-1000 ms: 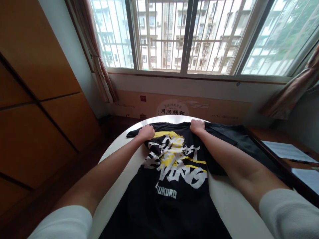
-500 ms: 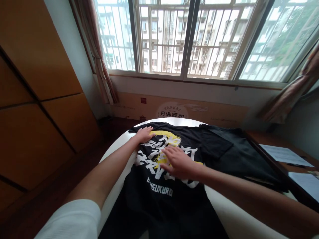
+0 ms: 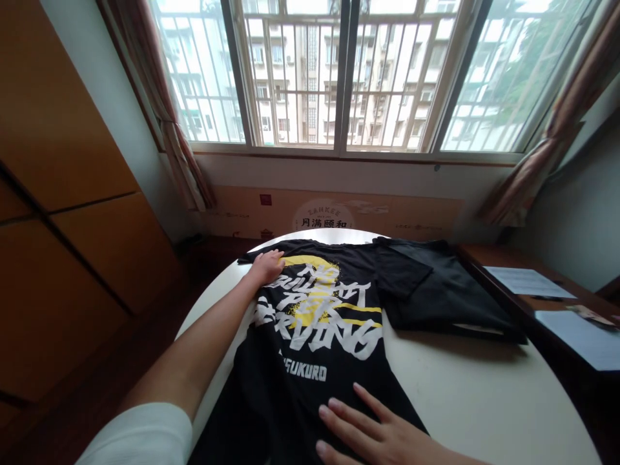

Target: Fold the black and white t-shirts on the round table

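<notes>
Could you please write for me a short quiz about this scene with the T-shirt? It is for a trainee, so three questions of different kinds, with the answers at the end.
1. True or false: the left hand is on the upper part of the black T-shirt.

2. Complete the sentence: the large print on its front is white and ____.

3. Where is the right hand, with its fingers spread?
A) At the collar
B) Below the printed letters
C) Over the papers

Key: 1. True; 2. yellow; 3. B
</notes>
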Demonstrator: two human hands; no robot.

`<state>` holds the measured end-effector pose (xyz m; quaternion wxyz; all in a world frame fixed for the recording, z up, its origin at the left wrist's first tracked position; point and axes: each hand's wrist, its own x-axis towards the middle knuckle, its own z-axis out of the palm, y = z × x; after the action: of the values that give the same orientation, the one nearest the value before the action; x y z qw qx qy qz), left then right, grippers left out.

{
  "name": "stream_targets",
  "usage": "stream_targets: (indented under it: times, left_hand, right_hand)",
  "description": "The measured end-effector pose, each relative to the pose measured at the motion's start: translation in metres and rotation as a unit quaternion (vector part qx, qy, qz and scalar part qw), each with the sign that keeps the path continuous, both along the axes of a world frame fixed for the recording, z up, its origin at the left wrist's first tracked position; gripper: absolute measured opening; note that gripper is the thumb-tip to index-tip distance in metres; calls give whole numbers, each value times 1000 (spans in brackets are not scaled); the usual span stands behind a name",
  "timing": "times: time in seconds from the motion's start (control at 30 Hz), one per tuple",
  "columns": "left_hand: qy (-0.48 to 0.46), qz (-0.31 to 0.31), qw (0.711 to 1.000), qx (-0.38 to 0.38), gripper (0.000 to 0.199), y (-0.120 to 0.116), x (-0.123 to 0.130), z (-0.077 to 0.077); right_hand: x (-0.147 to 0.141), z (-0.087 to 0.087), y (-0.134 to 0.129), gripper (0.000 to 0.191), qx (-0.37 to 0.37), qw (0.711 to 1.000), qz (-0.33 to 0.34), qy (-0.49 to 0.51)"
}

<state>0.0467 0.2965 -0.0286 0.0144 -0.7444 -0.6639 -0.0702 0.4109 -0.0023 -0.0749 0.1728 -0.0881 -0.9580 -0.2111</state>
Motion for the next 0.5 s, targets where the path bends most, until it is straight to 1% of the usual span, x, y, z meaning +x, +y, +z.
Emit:
stream_targets:
  times: [0.07, 0.13, 0.27, 0.33, 0.37, 0.43, 0.5]
  left_hand:
    - [6, 7, 1000, 2, 63, -1, 0, 0]
    - [4, 11, 1000, -8, 64, -2, 0, 1]
    - [-14, 11, 999, -29, 68, -2, -5, 6]
    - [-40, 22, 999, -10, 68, -3, -9, 8]
    - [-57, 44, 997, 15, 66, -3, -11, 9]
    - [-87, 126, 985, 75, 65, -6, -15, 10]
    - [-93, 209, 969, 96, 65, -8, -19, 11]
  right_hand:
    - [13, 4, 0, 50, 7, 1000, -18, 12]
    - [23, 6, 0, 51, -2, 999, -34, 22]
    - [37, 2, -4, 60, -47, 998, -46, 19]
    - [43, -1, -6, 62, -79, 995, -51, 18]
    - [47, -1, -7, 62, -101, 993, -54, 18]
    - [54, 2, -7, 62, -154, 986, -55, 14]
    - [63, 8, -6, 60, -217, 975, -41, 2]
